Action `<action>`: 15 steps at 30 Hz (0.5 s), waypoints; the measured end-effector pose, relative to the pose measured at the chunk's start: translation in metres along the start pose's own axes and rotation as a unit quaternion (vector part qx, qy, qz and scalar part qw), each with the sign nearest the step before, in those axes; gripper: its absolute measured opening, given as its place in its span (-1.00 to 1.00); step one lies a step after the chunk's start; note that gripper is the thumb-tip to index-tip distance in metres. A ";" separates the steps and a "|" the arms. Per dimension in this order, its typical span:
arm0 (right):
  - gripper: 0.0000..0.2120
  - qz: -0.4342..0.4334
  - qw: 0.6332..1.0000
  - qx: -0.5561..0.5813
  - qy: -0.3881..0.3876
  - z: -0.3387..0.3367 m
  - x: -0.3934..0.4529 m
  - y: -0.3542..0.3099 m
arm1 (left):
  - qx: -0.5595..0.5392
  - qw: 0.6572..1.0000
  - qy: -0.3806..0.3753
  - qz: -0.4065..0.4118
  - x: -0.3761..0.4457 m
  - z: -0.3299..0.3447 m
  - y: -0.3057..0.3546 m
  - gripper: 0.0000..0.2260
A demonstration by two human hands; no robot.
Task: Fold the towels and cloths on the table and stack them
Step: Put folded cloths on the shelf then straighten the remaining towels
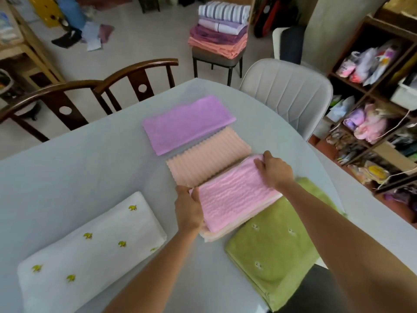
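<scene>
A folded pink towel point(230, 195) lies in the middle of the pale table point(79, 172), on top of a peach layer. My left hand point(188, 208) grips its near left end and my right hand point(274, 169) grips its far right end. Behind it lies a ribbed peach towel point(209, 154), and further back a folded purple towel point(187, 124). A folded green towel point(277, 247) sits at the right, partly under the pink one. Near my left forearm lies a folded white towel point(88, 251) with small yellow prints.
Two dark wooden chairs point(135, 80) stand at the table's far left and a white padded chair point(291, 93) at the far right. A stool point(216, 57) beyond holds a stack of folded linens. Cluttered shelves point(379, 105) line the right side.
</scene>
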State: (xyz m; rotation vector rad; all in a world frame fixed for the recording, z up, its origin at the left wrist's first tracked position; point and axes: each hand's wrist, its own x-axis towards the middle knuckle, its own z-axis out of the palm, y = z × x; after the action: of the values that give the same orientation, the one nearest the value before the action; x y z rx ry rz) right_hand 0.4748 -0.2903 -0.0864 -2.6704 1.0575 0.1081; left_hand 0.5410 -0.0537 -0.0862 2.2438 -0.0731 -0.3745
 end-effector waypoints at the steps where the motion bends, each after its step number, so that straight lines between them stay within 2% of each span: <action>1: -0.67 0.001 1.000 -0.008 0.011 0.002 0.001 -0.001 | 0.001 1.000 0.011 0.003 0.001 0.002 -0.002 -0.80; 4: -0.68 -0.028 0.995 -0.003 0.096 0.005 -0.003 -0.005 | 0.030 0.996 0.080 0.034 0.002 0.004 -0.004 -0.81; 7: -0.57 -0.154 0.968 -0.017 0.195 0.008 -0.012 -0.012 | 0.064 0.960 0.159 0.222 -0.001 0.009 0.000 -0.75; 9: -0.52 -0.251 0.951 -0.051 0.173 0.015 -0.016 -0.014 | 0.134 0.929 0.102 0.329 -0.005 0.019 0.006 -0.69; 10: -0.49 -0.273 0.949 -0.071 0.142 0.021 -0.016 -0.012 | 0.185 0.916 0.054 0.353 -0.005 0.027 0.003 -0.64; 13: -0.33 -0.214 0.970 -0.108 0.031 0.038 -0.016 0.002 | 0.338 0.887 -0.068 0.306 0.000 0.044 -0.021 -0.45; 15: -0.27 -0.147 0.984 -0.103 -0.003 0.046 -0.014 0.012 | 0.377 0.880 -0.105 0.268 0.009 0.046 -0.033 -0.33</action>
State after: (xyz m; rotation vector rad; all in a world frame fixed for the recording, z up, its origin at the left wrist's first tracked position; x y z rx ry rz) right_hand 0.4575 -0.2766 -0.1313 -2.9770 0.6717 0.1749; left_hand 0.5335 -0.0680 -0.1417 2.7790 -1.1006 -0.3066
